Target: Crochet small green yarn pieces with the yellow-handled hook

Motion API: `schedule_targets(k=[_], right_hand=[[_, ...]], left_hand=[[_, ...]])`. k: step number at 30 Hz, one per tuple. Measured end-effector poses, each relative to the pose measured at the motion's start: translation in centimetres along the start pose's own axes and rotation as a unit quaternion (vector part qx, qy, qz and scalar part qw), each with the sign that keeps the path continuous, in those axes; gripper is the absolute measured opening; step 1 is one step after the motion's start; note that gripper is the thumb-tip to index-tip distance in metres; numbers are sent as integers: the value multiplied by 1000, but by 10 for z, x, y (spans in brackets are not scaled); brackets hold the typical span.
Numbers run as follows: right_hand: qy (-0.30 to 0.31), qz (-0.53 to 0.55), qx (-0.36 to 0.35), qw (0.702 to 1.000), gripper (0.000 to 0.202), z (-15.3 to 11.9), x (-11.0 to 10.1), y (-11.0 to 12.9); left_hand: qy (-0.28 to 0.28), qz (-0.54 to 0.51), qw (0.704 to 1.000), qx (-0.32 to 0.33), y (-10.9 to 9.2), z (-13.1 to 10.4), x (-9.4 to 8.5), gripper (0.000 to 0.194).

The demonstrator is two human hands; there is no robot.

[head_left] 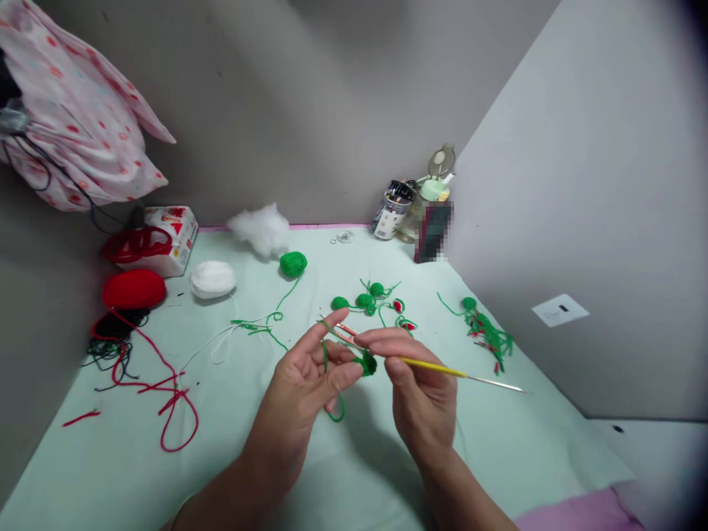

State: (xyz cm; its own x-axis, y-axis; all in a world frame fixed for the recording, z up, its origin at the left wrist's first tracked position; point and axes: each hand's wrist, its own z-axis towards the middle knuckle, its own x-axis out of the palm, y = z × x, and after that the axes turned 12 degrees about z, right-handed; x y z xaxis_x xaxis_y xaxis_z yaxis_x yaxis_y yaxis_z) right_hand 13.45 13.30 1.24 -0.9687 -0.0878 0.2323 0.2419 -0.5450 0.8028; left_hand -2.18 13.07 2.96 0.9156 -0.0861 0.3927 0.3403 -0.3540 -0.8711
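A small dark-green crocheted piece [367, 363] is pinched between the thumb and fingers of my left hand [310, 376]. The raised index finger of that hand carries a strand of green yarn [324, 354], and a loop hangs below the fingers. My right hand [423, 391] grips a yellow-handled crochet hook [434, 366] like a pen. Its bare metal end points right, while the working end is hidden by my fingers at the green piece. Just behind both hands, partly covered, lies an orange-and-metal tool [346, 334] resembling thread snips.
Green crocheted balls [363, 301] and red-centred pieces [399, 304] lie beyond my hands. A green yarn ball [293, 264], white yarn [213, 279], red yarn [134, 288] and stuffing [262, 230] stand left. Green scraps [490, 332] lie right; a pen cup [394, 210] is behind.
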Motion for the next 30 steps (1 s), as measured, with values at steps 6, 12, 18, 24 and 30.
schedule_targets(k=[6, 12, 18, 24, 30], right_hand=[[-41, 98, 83, 991, 14, 4, -2, -5], [-51, 133, 119, 983, 20, 7, -3, 1], [-33, 74, 72, 994, 19, 1, -4, 5], [-10, 1, 13, 1000, 21, -1, -4, 6], [57, -127, -71, 988, 24, 0, -4, 10]], left_hand=[[8, -17, 1000, -16, -4, 0, 2, 70], [5, -22, 1000, 4, -9, 0, 1, 43], [-25, 22, 999, 33, -6, 0, -1, 42], [-41, 62, 996, 57, -3, 1, -4, 45], [-75, 84, 991, 78, 0, 0, -2, 47]])
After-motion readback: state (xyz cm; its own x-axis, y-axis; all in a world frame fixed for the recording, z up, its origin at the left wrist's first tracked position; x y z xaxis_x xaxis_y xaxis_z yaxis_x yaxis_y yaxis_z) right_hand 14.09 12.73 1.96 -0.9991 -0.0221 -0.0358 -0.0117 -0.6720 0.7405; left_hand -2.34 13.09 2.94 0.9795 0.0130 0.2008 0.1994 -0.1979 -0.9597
